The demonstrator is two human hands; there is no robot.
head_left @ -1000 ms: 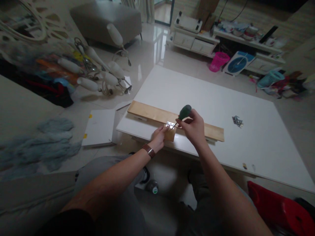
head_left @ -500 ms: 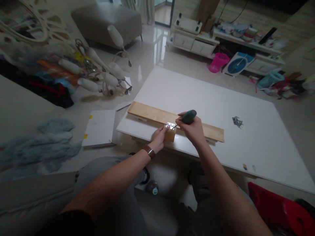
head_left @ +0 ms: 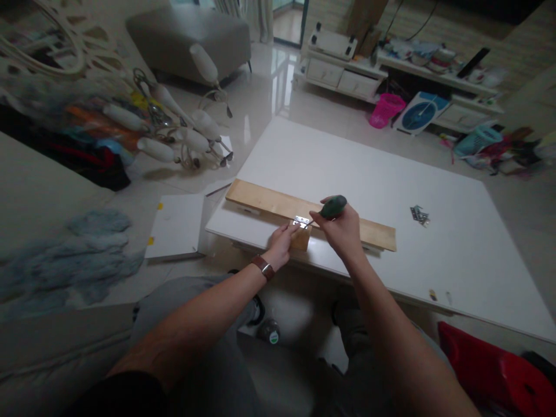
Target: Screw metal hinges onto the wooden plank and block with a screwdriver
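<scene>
A long light wooden plank (head_left: 269,202) lies across the near left part of a white table (head_left: 391,191). A small wooden block (head_left: 303,238) sits against its near edge, joined by a metal hinge (head_left: 300,220). My left hand (head_left: 281,244) is closed on the small block's left side, a brown watch on its wrist. My right hand (head_left: 342,229) is wrapped round a green-handled screwdriver (head_left: 332,206), whose tip points at the hinge.
A small pile of metal hardware (head_left: 419,214) lies on the table to the right. A white board (head_left: 176,225) and a chandelier with white arms (head_left: 174,130) lie on the floor at left. A red object (head_left: 490,365) is at the lower right.
The screwdriver handle tilted from upright over to the right in my right hand. My left hand stayed on the small block.
</scene>
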